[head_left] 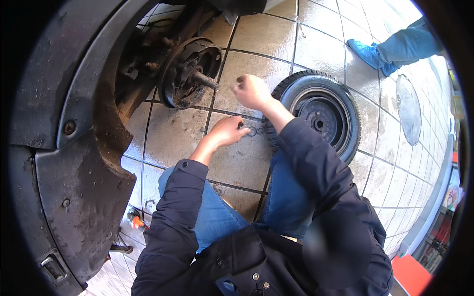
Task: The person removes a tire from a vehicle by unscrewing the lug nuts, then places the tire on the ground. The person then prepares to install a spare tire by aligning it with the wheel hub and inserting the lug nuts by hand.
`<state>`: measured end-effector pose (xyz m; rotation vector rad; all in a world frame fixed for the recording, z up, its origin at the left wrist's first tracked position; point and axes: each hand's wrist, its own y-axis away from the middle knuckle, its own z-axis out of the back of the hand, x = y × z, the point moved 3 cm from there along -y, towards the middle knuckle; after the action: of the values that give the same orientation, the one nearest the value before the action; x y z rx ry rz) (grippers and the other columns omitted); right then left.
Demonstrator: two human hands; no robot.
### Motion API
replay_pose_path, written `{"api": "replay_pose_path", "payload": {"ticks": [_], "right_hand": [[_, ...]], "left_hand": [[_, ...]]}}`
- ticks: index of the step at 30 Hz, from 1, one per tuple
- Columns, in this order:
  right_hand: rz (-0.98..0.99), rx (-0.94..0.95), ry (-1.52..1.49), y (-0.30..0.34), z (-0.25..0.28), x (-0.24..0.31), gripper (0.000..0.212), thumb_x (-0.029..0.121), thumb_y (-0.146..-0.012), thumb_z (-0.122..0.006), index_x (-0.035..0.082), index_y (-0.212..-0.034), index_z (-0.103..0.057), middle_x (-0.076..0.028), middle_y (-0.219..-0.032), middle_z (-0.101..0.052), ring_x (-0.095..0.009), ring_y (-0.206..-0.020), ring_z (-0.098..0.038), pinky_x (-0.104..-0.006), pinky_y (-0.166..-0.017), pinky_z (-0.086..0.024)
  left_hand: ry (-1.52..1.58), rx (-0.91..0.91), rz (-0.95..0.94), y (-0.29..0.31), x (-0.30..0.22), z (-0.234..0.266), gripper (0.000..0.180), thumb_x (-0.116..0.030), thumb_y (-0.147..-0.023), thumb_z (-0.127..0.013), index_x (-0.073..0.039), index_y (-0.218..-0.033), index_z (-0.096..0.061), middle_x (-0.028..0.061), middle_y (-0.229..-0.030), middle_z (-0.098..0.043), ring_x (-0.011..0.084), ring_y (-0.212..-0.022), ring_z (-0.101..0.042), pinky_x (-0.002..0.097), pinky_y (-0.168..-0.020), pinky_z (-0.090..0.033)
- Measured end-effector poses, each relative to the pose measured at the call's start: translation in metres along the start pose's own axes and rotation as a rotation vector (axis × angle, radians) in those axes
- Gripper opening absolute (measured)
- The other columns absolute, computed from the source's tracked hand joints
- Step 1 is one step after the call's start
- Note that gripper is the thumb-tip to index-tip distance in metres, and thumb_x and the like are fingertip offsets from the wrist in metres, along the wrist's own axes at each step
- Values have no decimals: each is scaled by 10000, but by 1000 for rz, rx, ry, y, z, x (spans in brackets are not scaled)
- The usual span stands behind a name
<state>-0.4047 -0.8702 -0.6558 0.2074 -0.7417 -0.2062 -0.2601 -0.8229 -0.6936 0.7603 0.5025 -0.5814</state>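
A rusty brake drum backing plate with its shoes (pixel 170 81) sits inside the wheel arch, and a bare stub axle (pixel 205 80) sticks out of it to the right. My right hand (pixel 252 92) hovers just right of the axle's tip, apart from it. Its fingers are curled together, and what they may hold is too small to make out. Lower down, my left hand (pixel 227 131) reaches over the floor tiles with thumb and fingers apart. Beside its thumb lie small metal rings (pixel 253 131) on the floor, close to the tyre.
A wheel with its tyre (pixel 323 80) lies flat at my right knee. The car's dark body panel (pixel 81 207) fills the left side. An orange-handled tool (pixel 136 221) lies near its lower edge. Another person's blue shoe (pixel 365 54) stands at the far right, near a round floor cover (pixel 409 108).
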Motion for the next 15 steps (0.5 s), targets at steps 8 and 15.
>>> {"api": "replay_pose_path", "payload": {"ticks": [8,15], "right_hand": [[-253,92,-962,-8,19,-9,630,598,-1035,-501,39,-1177,-755,11,-773,-516,-87,-600,-441,-269,-560,-427],[-146,161,-678,-3,17,-33,599,557,-1034,-533,17,-1138,-772,-98,-968,-722,-100,-663,-537,-280,-653,-517]], "left_hand": [[-8,64,18,0,-3,-5,501,-386,-932,-711,30,-1209,-665,288,-1167,-692,429,-1130,-659,466,-955,-516],[-176,-274,-48,53,-1,4,376,-273,-914,-733,33,-1124,-668,245,-1191,-687,418,-1095,-653,457,-922,-523]]}}
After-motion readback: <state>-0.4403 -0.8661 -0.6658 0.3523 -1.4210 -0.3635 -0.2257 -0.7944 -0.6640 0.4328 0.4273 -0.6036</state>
